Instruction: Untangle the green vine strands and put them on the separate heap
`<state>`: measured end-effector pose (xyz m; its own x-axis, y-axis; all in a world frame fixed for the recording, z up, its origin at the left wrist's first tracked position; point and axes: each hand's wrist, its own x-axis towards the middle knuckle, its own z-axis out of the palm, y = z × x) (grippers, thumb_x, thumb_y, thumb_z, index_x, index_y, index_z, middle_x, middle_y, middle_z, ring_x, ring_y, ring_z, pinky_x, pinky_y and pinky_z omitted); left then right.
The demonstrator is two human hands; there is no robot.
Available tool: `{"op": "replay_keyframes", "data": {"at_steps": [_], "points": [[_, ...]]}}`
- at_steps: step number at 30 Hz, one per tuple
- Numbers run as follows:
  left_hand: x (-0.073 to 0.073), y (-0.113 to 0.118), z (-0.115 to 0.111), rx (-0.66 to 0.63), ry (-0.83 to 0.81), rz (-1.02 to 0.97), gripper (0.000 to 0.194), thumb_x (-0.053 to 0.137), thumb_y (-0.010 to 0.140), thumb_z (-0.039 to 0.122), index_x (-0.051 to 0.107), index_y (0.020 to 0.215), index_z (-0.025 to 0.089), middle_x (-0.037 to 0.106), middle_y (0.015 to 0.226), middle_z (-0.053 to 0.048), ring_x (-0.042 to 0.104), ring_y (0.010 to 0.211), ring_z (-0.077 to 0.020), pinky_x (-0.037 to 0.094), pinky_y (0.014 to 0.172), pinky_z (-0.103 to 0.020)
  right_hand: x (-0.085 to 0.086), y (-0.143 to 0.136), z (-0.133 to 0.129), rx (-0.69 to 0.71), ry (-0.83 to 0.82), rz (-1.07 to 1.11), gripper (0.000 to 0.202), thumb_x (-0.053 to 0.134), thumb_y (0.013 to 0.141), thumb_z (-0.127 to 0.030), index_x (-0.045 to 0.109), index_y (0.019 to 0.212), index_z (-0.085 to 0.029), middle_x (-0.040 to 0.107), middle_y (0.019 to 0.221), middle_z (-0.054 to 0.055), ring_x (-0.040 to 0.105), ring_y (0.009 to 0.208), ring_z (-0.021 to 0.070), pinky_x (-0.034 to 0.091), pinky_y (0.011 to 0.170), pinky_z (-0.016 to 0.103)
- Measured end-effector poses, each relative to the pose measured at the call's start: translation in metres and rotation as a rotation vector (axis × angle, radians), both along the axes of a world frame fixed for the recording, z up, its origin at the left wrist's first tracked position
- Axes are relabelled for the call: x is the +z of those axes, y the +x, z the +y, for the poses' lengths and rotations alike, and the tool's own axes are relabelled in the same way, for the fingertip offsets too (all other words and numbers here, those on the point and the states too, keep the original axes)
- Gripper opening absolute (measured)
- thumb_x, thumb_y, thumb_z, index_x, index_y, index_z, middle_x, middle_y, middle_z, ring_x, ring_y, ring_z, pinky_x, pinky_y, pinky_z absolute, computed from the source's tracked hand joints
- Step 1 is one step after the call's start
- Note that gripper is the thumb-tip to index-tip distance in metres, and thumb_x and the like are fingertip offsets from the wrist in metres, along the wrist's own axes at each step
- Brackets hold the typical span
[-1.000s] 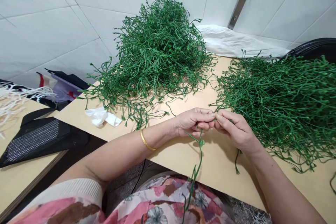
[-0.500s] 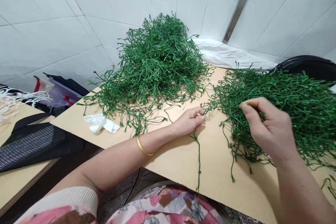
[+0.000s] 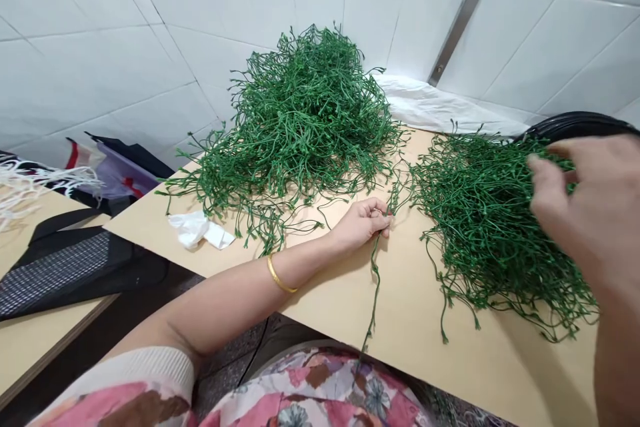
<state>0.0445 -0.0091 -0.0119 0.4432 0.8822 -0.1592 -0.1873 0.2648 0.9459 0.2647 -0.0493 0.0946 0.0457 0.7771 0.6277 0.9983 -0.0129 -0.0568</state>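
Note:
My left hand (image 3: 364, 221) pinches a strand of green cord (image 3: 375, 280) between thumb and fingers, low over the tabletop. The strand hangs down past the table's front edge to the printed clothing, with small knots along it. Its upper end runs out above the fingers among loose strands. Over the right-hand pile of green cords (image 3: 495, 233) is my right hand (image 3: 595, 193), its fingers partly bent and smeared by motion. Whether it holds anything I cannot make out. A taller heap of green knotted cords (image 3: 310, 107) lies behind my left hand.
The wooden table (image 3: 340, 293) meets a tiled wall. Crumpled white tissue (image 3: 200, 230) lies at its left. White cloth (image 3: 445, 107) and a black round object (image 3: 580, 123) sit at the back right. Another table at left bears a black mesh item (image 3: 60, 273) and white cords (image 3: 45, 180).
My right hand has moved right, over the far side of the right pile, and some cords at that edge have shifted. My left hand stays nearly in place; its hanging strand slants more.

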Motion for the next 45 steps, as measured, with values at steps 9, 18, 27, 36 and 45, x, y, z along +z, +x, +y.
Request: {"op": "replay_keyframes", "data": {"at_steps": [9,18,27,36,45], "points": [[0.002,-0.001,0.001,-0.119,-0.228,-0.059,0.007,0.052,0.072,0.009,0.053,0.078,0.013,0.050,0.046,0.002,0.039,0.037,-0.0044,0.024,0.037,-0.014,-0.086,-0.051,0.000,0.612,-0.263,0.466,0.021,0.044,0.084,-0.021,0.062,0.094,-0.019,0.064,0.096,0.007,0.056,0.092,0.0197,0.044,0.081,0.035],[-0.007,-0.001,0.005,-0.107,-0.319,-0.103,0.007,0.056,0.070,0.007,0.051,0.067,0.011,0.053,0.055,-0.001,0.044,0.042,-0.0037,0.032,0.039,-0.014,-0.105,-0.049,0.003,0.594,-0.207,0.454,0.019,0.045,0.083,-0.020,0.061,0.094,-0.018,0.062,0.095,0.009,0.055,0.092,0.0204,0.043,0.081,0.035],[0.002,0.000,0.003,-0.077,-0.289,-0.017,0.010,0.054,0.073,0.010,0.046,0.069,0.014,0.048,0.053,0.003,0.029,0.033,0.0001,0.012,0.033,-0.013,-0.111,-0.049,-0.001,0.545,-0.210,0.171,0.016,0.045,0.084,-0.022,0.060,0.084,-0.018,0.058,0.077,0.006,0.051,0.078,0.0193,0.036,0.071,0.033],[0.008,-0.003,-0.001,-0.126,-0.336,-0.003,0.023,0.063,0.069,0.019,0.042,0.062,0.015,0.029,0.044,0.009,0.016,0.033,0.0007,0.005,0.034,-0.016,-0.108,-0.058,-0.007,0.552,-0.036,0.014,0.011,0.049,0.082,-0.020,0.057,0.076,-0.018,0.053,0.070,0.003,0.047,0.071,0.0168,0.032,0.065,0.030],[0.010,-0.004,0.000,-0.210,-0.399,0.064,0.023,0.059,0.073,0.023,0.042,0.060,0.015,0.023,0.044,0.010,0.015,0.033,0.0002,0.004,0.034,-0.016,-0.110,-0.059,-0.006,0.569,0.026,0.011,0.010,0.052,0.081,-0.019,0.057,0.073,-0.017,0.054,0.068,0.004,0.048,0.069,0.0164,0.034,0.065,0.030]]}}
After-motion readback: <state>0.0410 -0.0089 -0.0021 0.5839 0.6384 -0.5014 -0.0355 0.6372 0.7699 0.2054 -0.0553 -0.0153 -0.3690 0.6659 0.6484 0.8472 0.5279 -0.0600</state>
